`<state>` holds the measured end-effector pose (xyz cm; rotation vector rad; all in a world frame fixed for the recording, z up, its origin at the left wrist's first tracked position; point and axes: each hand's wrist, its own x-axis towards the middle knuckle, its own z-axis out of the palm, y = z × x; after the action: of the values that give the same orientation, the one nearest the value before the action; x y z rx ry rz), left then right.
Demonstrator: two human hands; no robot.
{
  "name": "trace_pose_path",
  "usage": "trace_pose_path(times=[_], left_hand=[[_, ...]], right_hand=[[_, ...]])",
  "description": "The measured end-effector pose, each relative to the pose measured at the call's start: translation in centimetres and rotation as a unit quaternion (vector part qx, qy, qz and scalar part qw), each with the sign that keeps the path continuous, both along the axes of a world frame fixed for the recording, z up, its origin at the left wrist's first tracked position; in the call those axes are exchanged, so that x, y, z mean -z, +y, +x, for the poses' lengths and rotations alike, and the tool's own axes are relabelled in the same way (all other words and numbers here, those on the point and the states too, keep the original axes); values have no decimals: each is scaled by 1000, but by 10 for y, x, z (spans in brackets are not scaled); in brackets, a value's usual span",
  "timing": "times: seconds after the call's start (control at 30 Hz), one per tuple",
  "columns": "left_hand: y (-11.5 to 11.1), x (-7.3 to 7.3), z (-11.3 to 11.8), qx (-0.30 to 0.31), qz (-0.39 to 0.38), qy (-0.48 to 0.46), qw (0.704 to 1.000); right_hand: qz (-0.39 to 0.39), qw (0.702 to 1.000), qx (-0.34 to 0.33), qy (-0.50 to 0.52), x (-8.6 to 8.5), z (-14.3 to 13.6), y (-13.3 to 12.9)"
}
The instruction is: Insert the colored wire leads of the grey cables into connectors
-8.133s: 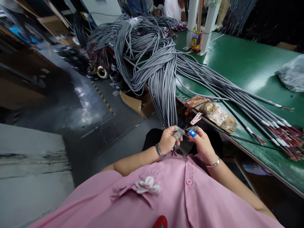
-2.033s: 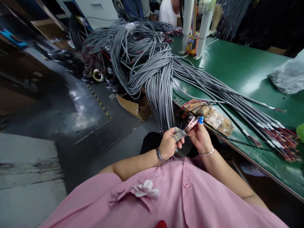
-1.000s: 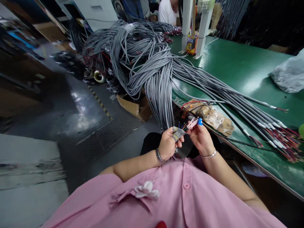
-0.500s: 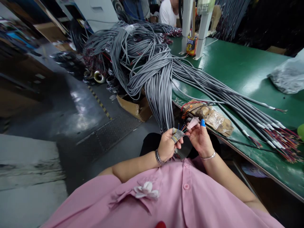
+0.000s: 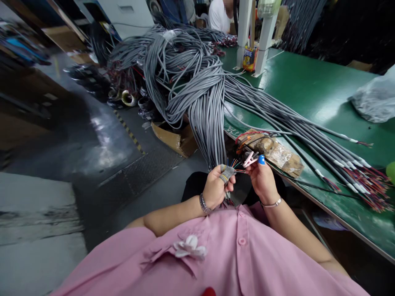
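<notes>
My left hand (image 5: 218,184), with grey knitted covers on its thumb and finger, is closed around a cable end. Thin coloured wires (image 5: 235,163) fan out from its grip toward the right. In my right hand (image 5: 261,179), which has a blue cover on the thumb, I hold a small pale pink clip (image 5: 249,159) by its end, just beside the wire tips. Grey cables (image 5: 208,127) hang in a thick bundle off the table edge, down to my left hand. A wooden block (image 5: 282,158) wrapped in clear tape lies just beyond my right hand.
More grey cables (image 5: 277,109) lie across the green table (image 5: 311,88), their stripped ends at right. A plastic bag (image 5: 375,98) sits at the far right. White posts (image 5: 263,49) stand near a yellow packet (image 5: 249,58). An open cardboard box (image 5: 173,137) is below; a person (image 5: 218,16) is at the back.
The pink clip has turned in my right hand, and its two arms now show apart. My left hand has shifted slightly left with the wires, away from the right hand.
</notes>
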<state>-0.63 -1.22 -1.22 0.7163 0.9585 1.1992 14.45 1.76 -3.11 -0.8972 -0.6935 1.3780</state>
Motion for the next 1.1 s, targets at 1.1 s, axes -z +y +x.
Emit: trace_pose_path(times=[1.1], left_hand=[[-8,5,7,29,-9,20,999]], right_hand=[[-24,988,-7,152,1,-12,3]])
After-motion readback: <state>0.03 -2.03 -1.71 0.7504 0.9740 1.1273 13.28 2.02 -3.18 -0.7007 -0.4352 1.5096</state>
